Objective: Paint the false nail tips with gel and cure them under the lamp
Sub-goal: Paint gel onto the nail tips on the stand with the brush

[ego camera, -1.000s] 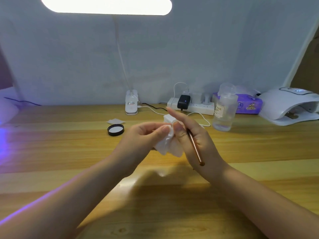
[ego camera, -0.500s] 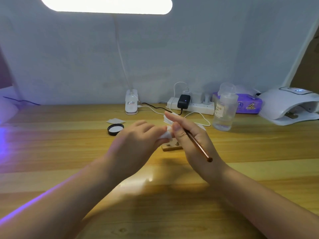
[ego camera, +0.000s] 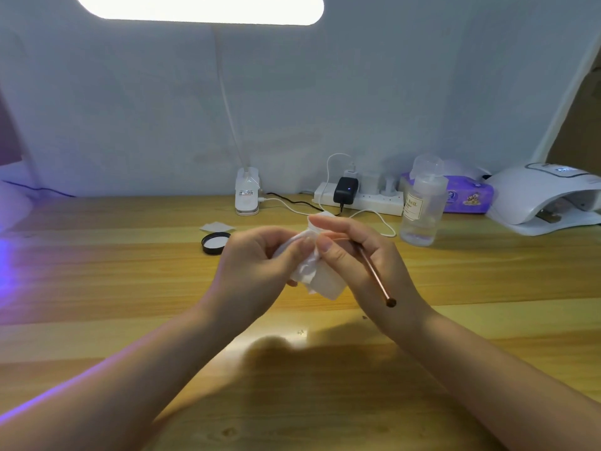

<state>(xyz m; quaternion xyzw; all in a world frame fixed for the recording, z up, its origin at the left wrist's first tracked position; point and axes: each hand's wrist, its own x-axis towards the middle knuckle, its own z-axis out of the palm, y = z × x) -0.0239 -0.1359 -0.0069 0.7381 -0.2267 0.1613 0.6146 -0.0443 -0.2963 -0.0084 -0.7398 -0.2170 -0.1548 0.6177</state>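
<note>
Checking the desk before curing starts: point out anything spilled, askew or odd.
Nothing looks spilled or damaged. A black lid lies loose on the table beside a small white pad, its jar not in view. Both hands, left hand and right hand, hold a white wipe around the brush.

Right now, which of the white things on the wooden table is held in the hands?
The crumpled white wipe, pinched between left hand and right hand; the flat white pad lies untouched.

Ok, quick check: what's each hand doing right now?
Left hand: fingers pinch the white wipe.
Right hand: holds the brush, its tip end in the wipe.
</note>
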